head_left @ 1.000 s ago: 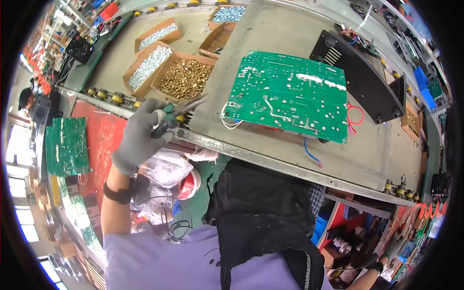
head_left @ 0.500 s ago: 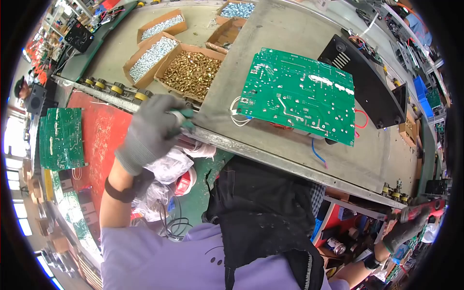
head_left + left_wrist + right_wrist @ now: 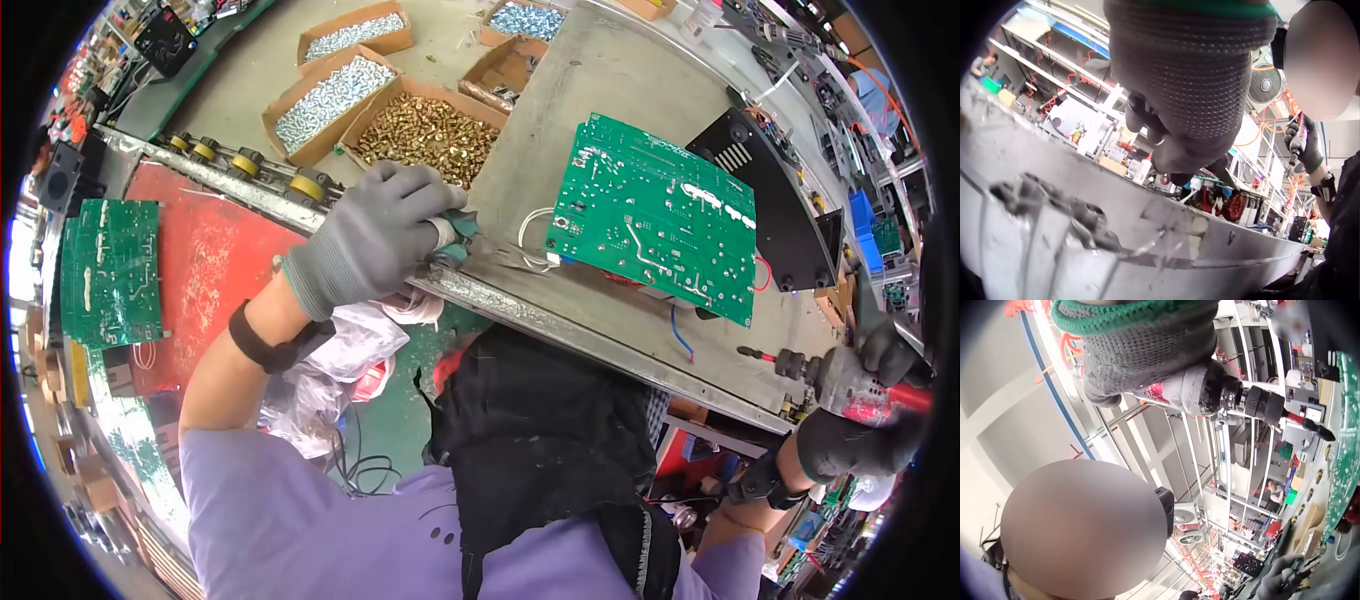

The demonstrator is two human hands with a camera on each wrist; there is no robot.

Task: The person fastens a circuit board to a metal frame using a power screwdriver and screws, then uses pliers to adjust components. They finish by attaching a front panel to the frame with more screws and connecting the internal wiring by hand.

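My gloved left hand (image 3: pixel 372 235) grips a pair of pliers with green handles (image 3: pixel 460 226) at the table's front edge. The pliers' narrow tips point toward the white wire loop beside a green circuit board (image 3: pixel 655 220). The board lies solder side up on the metal work surface, with dark red coil windings (image 3: pixel 1235 206) under it in the left wrist view. At the far right, my gloved right hand (image 3: pixel 848 446) holds a power screwdriver (image 3: pixel 850 385). Its red and black bit (image 3: pixel 1310 426) extends past the chuck and points toward the board side.
Behind my left hand stand cardboard boxes of brass-coloured screws (image 3: pixel 425 135) and silver screws (image 3: pixel 335 100). A black metal panel (image 3: pixel 775 200) sits behind the board. More green boards (image 3: pixel 112 270) rest by a red surface at left. Yellow rollers (image 3: pixel 308 186) line the table edge.
My right hand has come up from low at the right edge, bringing the power screwdriver over the table's right end. The left hand with the pliers has shifted right, closer to the board.
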